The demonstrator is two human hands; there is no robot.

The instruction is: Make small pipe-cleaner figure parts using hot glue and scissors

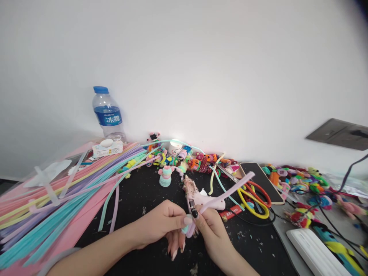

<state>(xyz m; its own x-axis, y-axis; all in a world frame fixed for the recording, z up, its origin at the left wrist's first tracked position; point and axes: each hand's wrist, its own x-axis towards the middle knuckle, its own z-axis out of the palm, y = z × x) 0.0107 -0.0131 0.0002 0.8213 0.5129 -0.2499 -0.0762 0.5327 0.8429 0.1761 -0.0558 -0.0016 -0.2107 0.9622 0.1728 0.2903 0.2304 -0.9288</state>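
Observation:
My left hand (169, 226) pinches a small mint and lilac pipe-cleaner piece (185, 229) between thumb and finger, low in the middle of the view. Beside it, my right hand (212, 227) is closed on a lilac pipe cleaner (230, 191), whose free end sticks up to the right. Its lower part bends round between both hands, partly hidden by the fingers. Just beyond my hands lies a pale pink glue gun (211, 200), its nozzle end crusted with brownish residue. Farther back stands a mint pipe-cleaner figure (165, 177) with pink round ears.
Long pastel pipe cleaners (83, 195) spread across the left side. A water bottle (107, 115) stands by the wall. Finished colourful figures (201, 163) line the back. At right are a phone (260, 180), yellow-orange loops (255, 201), a white power strip (316, 251) and black cables.

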